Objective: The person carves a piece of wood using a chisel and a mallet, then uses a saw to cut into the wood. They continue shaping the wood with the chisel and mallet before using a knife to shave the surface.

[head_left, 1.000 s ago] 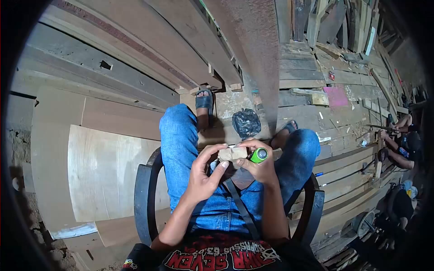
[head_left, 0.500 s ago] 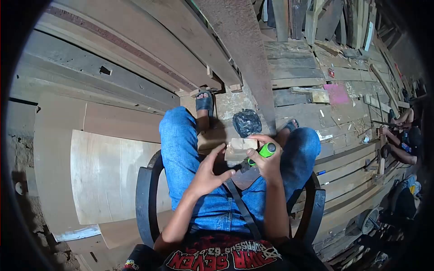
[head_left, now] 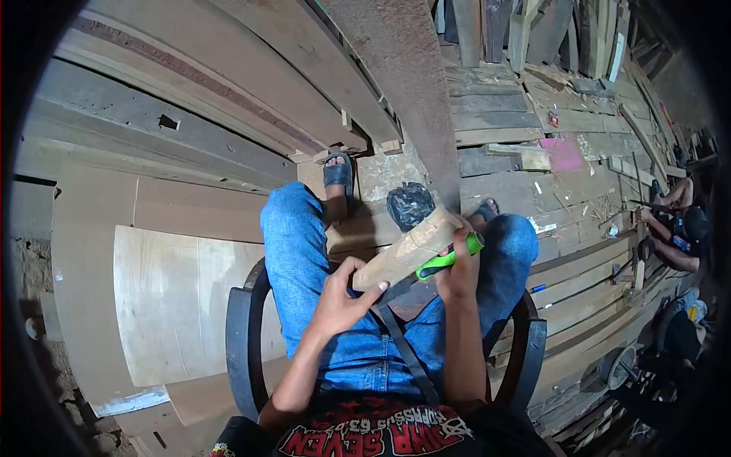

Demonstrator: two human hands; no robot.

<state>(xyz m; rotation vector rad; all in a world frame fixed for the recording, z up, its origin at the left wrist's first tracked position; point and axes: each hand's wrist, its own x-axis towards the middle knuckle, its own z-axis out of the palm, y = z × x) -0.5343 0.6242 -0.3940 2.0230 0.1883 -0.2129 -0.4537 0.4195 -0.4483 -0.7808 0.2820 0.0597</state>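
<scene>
A pale wooden block (head_left: 407,250) is held at a slant over my lap. My left hand (head_left: 343,299) grips its lower left end, thumb along the near side and fingers behind. My right hand (head_left: 459,273) is closed at the upper right end, and it also holds a tool with a bright green and black handle (head_left: 438,265). The tool's dark part passes beneath the block, so its kind is hidden. A dark strap (head_left: 407,350) runs down across my jeans from just below the block.
A black plastic bag (head_left: 410,206) lies on the floor between my feet. Long boards (head_left: 228,76) stand at the left, with a pale plywood sheet (head_left: 183,305) nearer me. I sit in a dark armchair (head_left: 244,343). Another person (head_left: 681,232) sits at far right among timber.
The block has been turned from end-on to lengthwise, now slanting up to the right. My left hand has closed on its lower end, and the green handle has swung flatter.
</scene>
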